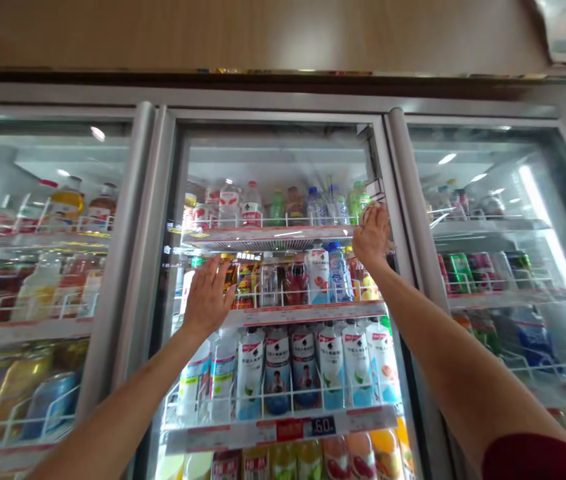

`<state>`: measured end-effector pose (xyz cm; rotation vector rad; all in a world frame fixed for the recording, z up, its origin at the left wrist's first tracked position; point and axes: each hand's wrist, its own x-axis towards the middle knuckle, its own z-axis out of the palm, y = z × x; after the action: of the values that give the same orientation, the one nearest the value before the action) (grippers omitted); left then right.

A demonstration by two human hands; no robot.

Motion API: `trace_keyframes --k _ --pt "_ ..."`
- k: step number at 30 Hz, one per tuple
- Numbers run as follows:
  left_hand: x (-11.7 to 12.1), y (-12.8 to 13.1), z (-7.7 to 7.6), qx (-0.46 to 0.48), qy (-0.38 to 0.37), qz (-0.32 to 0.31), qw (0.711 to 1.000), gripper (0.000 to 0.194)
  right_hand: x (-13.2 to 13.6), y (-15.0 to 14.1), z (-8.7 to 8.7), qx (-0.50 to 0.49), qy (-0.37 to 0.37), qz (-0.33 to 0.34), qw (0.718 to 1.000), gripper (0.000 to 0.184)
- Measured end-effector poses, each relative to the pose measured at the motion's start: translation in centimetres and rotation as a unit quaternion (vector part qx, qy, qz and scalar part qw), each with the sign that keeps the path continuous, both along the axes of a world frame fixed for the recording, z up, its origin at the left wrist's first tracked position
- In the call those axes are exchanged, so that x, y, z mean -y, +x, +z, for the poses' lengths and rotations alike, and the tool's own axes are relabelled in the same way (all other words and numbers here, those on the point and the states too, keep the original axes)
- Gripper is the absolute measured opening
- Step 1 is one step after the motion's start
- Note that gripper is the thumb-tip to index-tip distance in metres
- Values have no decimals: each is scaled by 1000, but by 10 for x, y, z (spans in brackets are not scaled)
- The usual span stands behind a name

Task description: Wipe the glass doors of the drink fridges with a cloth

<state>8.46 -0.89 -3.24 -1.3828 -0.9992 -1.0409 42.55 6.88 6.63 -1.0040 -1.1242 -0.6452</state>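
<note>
I face a glass-fronted drinks fridge. My left hand [207,293] lies flat on the middle door's glass [273,160] with its fingers spread, level with the second shelf [307,312]. My right hand [373,235] is raised higher, by the door's right edge [397,200] at the height of the top shelf [267,235]. Its fingertips are bent and blurred, so I cannot make out whether they grip anything. Behind the glass stand rows of bottles: mixed drinks [287,203] on the top shelf, and white-labelled bottles [330,360] on the third.
A left door [47,267] and a right door [493,267] flank the middle one, both shut, with bottles and cans on wire-fronted shelves. A price strip [283,428] runs under the third shelf. A wooden panel [263,33] runs above the fridge.
</note>
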Motion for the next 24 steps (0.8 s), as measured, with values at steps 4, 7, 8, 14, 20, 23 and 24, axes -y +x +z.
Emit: trace_keyframes --k 4,7,8,14,20,23,24 --pt "-9 12 3 18 -7 -2 1000 52 4 -34 -11 232 27 18 972 61" --pt "-9 18 8 47 -17 6 999 53 5 -26 -15 328 24 18 944 58" --pt "-7 17 9 55 -20 12 998 54 3 -14 -11 278 13 14 960 57" --pt "9 9 8 76 -42 58 995 55 -2 -13 3 93 12 31 995 59" --pt "17 7 17 75 -38 68 994 54 12 -66 -19 368 54 67 926 56" --pt "21 -6 22 73 -24 64 995 54 12 -57 -14 173 23 36 984 54" --pt "21 -11 22 72 -23 63 995 54 13 -62 -15 136 21 32 990 54"
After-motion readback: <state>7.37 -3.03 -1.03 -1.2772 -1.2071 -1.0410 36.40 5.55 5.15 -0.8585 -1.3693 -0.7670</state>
